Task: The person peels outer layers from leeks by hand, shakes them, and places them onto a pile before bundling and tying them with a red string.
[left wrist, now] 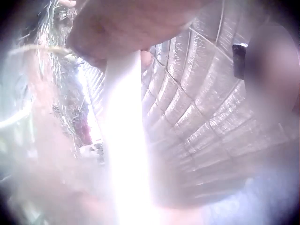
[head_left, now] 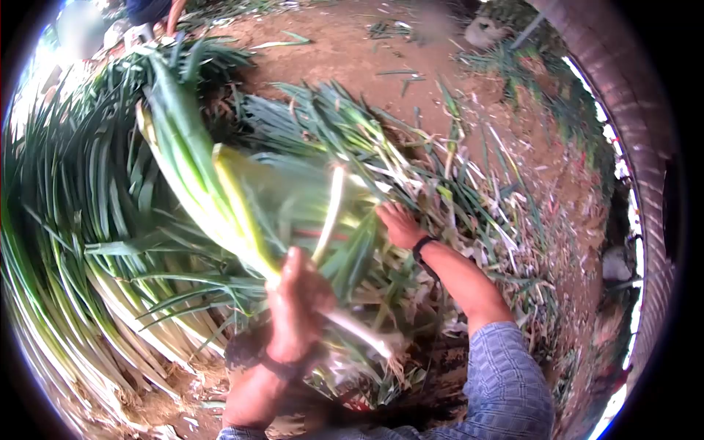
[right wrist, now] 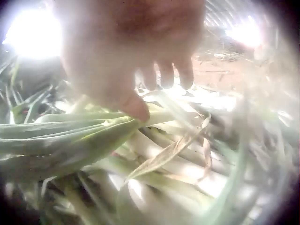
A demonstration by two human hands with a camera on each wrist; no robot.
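My left hand (head_left: 297, 304) grips a large leek (head_left: 209, 180); its green leaves rise to the upper left, and a white root end sticks out below the fist. In the left wrist view the pale stalk (left wrist: 124, 117) runs down from under the hand (left wrist: 131, 28), overexposed. My right hand (head_left: 400, 225) is over the leek pile in the middle. The right wrist view has the hand's (right wrist: 136, 51) thumb touching green leaves (right wrist: 79, 140), the other fingers extended and spread above pale stalks (right wrist: 187, 192). What lies under the palm is partly hidden.
A thick row of long leeks (head_left: 81, 191) lies at the left, roots toward me. More leeks (head_left: 323, 117) lie beyond the hands. Trimmed leaves and scraps (head_left: 506, 220) litter the brown soil (head_left: 345, 44) at the right. Part of another person (head_left: 150, 11) shows at the top left.
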